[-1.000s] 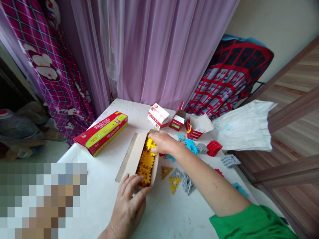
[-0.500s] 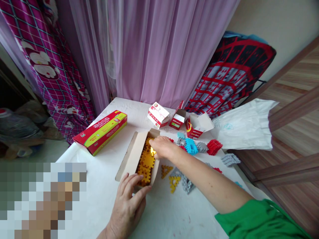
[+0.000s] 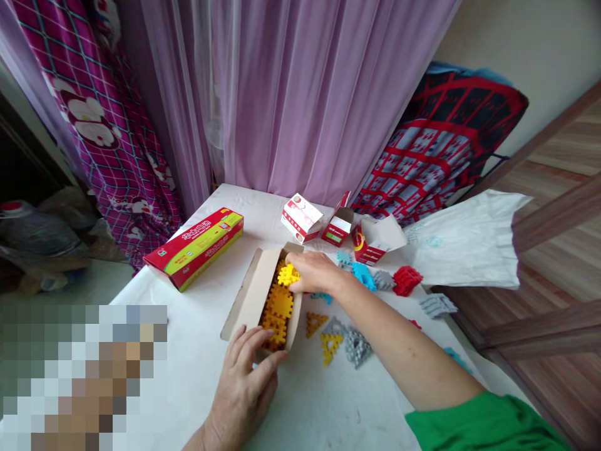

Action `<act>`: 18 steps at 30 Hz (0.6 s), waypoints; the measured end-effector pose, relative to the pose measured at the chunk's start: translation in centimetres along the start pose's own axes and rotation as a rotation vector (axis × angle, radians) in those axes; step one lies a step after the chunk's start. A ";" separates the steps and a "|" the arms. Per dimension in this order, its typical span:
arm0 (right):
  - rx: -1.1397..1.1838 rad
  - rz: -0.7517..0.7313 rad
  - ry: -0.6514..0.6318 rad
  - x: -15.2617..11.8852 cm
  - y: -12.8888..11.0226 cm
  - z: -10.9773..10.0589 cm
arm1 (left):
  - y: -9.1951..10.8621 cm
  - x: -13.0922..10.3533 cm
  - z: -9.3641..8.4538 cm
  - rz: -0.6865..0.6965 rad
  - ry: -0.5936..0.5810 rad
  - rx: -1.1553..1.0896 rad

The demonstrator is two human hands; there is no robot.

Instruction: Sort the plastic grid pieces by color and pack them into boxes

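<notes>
An open cardboard box (image 3: 248, 285) lies lengthwise in front of me, its long flap folded out to the left. Inside are yellow interlocking plastic pieces (image 3: 280, 304) with toothed edges. My left hand (image 3: 246, 382) grips the box's near end, fingers over the edge and thumb at the right corner. At the far end, my right hand (image 3: 312, 272) is closed on bright yellow toothed blocks (image 3: 288, 274), held over the box opening. My right fingers are partly hidden. Just right of the box lie yellow triangular pieces (image 3: 331, 346) and a grey triangular stack (image 3: 357, 347).
A closed red and yellow box (image 3: 195, 247) lies at the left. Small open red and white cartons (image 3: 300, 219) stand at the back. Blue pieces (image 3: 364, 275), a red stack (image 3: 407, 280) and a white bag (image 3: 464, 241) are to the right. A blurred patch covers the lower left.
My right hand has lifted slightly with the yellow blocks, which now show more clearly. My left hand stays at the box's near end. The whole view has shifted a little.
</notes>
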State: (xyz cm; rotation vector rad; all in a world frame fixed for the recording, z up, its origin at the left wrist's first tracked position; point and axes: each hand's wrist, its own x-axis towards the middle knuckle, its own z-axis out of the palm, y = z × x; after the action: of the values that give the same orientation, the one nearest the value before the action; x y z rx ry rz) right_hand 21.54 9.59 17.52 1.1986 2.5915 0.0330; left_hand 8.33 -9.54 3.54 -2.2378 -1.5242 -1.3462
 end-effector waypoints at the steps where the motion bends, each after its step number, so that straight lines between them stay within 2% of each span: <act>1: 0.007 0.007 0.012 0.1 0.0 0.1 | 0.0 0.0 0.0 -0.003 0.000 0.000; 8: 0.018 0.018 -0.014 0.4 -0.9 1.3 | 0.1 -0.1 0.0 -0.009 -0.008 0.004; 15: 0.112 0.072 0.113 0.4 2.3 0.7 | 0.1 0.1 -0.1 0.008 0.003 0.019; 18: 0.125 0.082 0.136 0.9 2.6 0.6 | 0.1 0.2 -0.1 0.014 0.017 0.029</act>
State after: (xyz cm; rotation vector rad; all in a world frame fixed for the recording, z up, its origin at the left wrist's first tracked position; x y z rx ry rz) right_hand 23.11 11.89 17.09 1.3923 2.6937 -0.0328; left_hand 8.35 -9.48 3.82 -2.2101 -1.5099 -1.3273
